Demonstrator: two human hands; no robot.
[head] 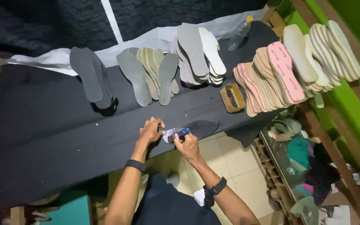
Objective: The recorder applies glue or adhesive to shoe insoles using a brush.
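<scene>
Nearest us, our left hand (151, 131) presses spread fingers on the near edge of the black-covered table (42, 137), pinning a small shiny piece (171, 134); our right hand (187, 143) is curled tight around a blue-handled tool (181, 133) laid against that piece; a dark insole (203, 127) lies just beside it; farther back we see rows of grey insoles (146, 75), pink insoles (267, 79), a brush (232, 97) and a plastic bottle (239, 34).
</scene>
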